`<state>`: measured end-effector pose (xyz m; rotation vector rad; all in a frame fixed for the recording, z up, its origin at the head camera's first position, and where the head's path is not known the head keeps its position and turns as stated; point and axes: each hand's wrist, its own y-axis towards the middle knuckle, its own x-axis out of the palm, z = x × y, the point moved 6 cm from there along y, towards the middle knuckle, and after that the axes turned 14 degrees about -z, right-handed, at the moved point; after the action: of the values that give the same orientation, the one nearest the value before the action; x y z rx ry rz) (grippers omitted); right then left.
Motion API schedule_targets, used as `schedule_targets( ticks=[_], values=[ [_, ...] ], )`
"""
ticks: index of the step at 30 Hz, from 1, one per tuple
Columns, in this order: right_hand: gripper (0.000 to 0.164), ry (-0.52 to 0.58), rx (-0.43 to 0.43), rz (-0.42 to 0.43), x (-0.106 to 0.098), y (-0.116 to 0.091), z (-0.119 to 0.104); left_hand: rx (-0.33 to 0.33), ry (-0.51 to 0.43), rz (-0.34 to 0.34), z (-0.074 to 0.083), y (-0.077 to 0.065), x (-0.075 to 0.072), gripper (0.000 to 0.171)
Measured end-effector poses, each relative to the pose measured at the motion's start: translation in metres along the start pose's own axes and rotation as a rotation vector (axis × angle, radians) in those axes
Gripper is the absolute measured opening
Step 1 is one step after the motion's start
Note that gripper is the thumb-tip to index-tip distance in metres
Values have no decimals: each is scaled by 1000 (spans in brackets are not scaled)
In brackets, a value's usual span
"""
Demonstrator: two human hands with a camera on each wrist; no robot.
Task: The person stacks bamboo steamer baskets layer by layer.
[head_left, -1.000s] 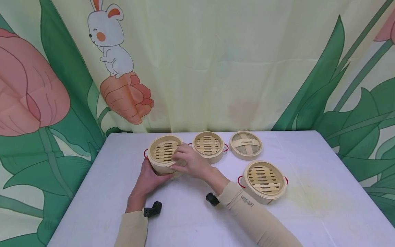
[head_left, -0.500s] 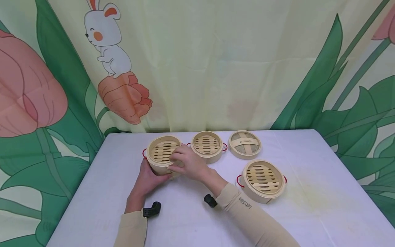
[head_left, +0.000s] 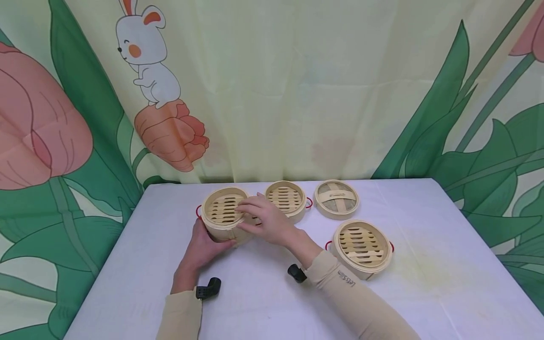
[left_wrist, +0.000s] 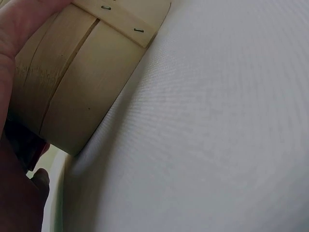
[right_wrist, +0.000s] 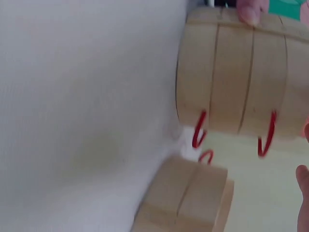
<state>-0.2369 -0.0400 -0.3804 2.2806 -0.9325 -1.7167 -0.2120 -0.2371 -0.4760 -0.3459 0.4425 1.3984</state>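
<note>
A stack of two round bamboo steamer baskets [head_left: 221, 230] stands at the back left of the table, its slatted floor visible from above. My left hand [head_left: 203, 246] grips its near left side, thumb across the front wall. In the right wrist view two red handles stick out from the stack's wall [right_wrist: 231, 77], one per tier. My right hand [head_left: 268, 222] hovers at the stack's right rim, fingers loosely bent and spread. Its fingertips [right_wrist: 303, 176] appear beside the top tier in the right wrist view, holding nothing. Part of the rim is hidden behind this hand.
Just right of the stack, another steamer basket [head_left: 284, 194] is partly covered by my right hand. A woven steamer lid [head_left: 350, 202] lies at the back. Nearer, right of my right forearm, sits another basket [head_left: 361, 243] with red handles. A printed curtain [head_left: 272, 94] hangs behind the table.
My right hand has drawn slightly right and its fingers have spread away from the stack's rim. The left hand keeps its grip; the stack stays in place.
</note>
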Motion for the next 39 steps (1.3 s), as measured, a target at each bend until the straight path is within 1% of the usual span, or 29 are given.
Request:
schedule_targets(
  ticks=[6,11,16,21,25,31,35,39],
  values=[
    [36,-12,27,50,-20,-9,13,58,-9,12,2,2,-2,118],
    [34,-14,54,76,-32,-18,23,75,-21,15,3,3,-2,117],
    [35,-32,95,84,-38,-26,35,45,-45,4,1,2,-1,118],
    [35,-24,124,77,-44,-36,45,8,-52,-9,0,1,0,119],
    [38,-8,146,74,-48,-45,52,-13,-53,-18,0,1,1,119],
    [42,-14,215,56,-52,-53,60,-51,-39,-19,-2,1,1,120],
    [45,-7,272,24,-52,-56,64,-61,-30,-24,-3,1,1,120],
    [46,-9,306,-4,-51,-59,67,-53,-29,-23,-2,1,1,120]
  ],
)
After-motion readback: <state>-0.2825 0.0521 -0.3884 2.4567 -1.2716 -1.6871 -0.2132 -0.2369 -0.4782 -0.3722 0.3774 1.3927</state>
